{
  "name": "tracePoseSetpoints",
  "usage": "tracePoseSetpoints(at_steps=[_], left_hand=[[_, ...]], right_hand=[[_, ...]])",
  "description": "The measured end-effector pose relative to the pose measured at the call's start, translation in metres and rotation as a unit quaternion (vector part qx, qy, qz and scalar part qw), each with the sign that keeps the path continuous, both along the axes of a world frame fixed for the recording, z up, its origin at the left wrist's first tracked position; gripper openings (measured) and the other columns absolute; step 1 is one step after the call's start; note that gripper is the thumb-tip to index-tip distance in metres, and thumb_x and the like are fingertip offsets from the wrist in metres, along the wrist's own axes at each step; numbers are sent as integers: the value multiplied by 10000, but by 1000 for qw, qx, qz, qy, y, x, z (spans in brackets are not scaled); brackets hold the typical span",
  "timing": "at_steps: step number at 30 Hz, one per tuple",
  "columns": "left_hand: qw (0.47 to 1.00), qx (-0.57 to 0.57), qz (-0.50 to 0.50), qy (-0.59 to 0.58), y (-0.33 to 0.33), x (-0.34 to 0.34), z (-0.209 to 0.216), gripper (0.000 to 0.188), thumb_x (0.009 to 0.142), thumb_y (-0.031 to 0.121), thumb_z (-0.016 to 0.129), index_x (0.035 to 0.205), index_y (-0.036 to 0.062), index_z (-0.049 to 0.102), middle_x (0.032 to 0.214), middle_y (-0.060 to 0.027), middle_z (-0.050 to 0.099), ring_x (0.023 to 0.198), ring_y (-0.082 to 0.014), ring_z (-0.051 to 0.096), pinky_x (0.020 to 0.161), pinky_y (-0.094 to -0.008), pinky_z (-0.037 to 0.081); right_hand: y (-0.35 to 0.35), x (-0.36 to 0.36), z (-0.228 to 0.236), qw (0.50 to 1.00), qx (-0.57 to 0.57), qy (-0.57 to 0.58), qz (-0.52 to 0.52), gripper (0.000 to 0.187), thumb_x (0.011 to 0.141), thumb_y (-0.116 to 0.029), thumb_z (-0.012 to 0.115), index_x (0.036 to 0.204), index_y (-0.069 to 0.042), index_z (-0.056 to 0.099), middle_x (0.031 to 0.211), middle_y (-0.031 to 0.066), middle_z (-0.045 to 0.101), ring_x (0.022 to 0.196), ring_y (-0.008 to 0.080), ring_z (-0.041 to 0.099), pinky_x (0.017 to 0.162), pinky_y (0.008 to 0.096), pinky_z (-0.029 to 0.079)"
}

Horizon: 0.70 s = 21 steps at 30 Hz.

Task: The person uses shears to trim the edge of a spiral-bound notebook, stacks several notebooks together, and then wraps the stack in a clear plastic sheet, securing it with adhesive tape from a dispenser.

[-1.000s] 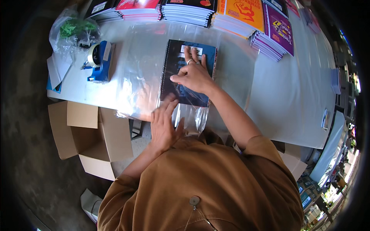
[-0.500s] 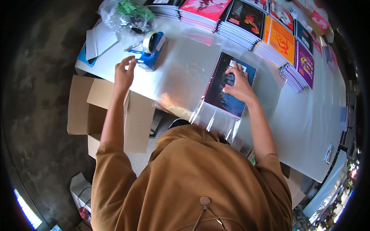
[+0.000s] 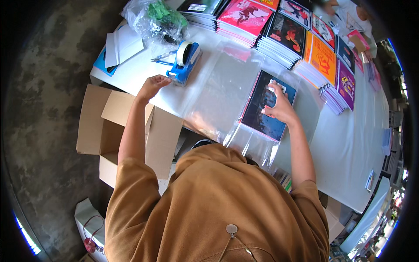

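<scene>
A dark spiral-bound notebook (image 3: 268, 105) lies on the table, with clear plastic wrap (image 3: 248, 142) under it and reaching past its near edge. My right hand (image 3: 281, 107) rests on the notebook, fingers spread and their tips on the cover near a white label. At the left, my left hand (image 3: 152, 88) is pinched at the near end of a blue tape dispenser (image 3: 185, 65) with a pale tape roll. Whatever may be between those fingertips is too small to make out. Clear plastic sheets (image 3: 214, 91) lie flat between the dispenser and the notebook.
Stacks of notebooks, among them pink (image 3: 244, 19), orange (image 3: 321, 56) and purple (image 3: 345, 87) ones, line the far side. A crumpled clear bag (image 3: 152, 24) and white sheets (image 3: 124, 46) are far left. An open cardboard box (image 3: 163, 139) stands below the table edge. Another person (image 3: 355, 19) is at far right.
My left fingers have drawn together into a pinch and come closer to the dispenser's near end. My right hand stays on the notebook. The whole view has shifted slightly.
</scene>
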State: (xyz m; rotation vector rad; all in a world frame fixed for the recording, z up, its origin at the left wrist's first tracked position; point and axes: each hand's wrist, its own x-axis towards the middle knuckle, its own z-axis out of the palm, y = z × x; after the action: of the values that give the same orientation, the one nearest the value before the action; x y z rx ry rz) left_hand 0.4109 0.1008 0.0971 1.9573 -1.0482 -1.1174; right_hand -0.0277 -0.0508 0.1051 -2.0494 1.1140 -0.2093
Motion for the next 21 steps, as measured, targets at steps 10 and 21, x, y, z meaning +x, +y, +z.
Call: tracePoseSetpoints(at_steps=[10, 21], left_hand=[[937, -77, -6, 340, 15, -13, 14, 227, 832, 298, 522, 928, 99, 572, 1173, -77, 576, 1102, -186, 514, 903, -331, 370], [934, 3, -4, 358, 45, -6, -5, 135, 851, 180, 588, 743, 98, 583, 978, -94, 646, 906, -179, 610, 831, -340, 456]], right_hand=[[-1, -4, 0, 1000, 4, -2, 2, 824, 584, -132, 785, 1276, -126, 336, 1481, 160, 200, 1388, 322, 129, 1106, 485, 41], [-1, -5, -2, 1000, -24, 4, -1, 862, 587, -166, 788, 1305, -78, 320, 1461, 151, 261, 1381, 321, 155, 1107, 456, 110]])
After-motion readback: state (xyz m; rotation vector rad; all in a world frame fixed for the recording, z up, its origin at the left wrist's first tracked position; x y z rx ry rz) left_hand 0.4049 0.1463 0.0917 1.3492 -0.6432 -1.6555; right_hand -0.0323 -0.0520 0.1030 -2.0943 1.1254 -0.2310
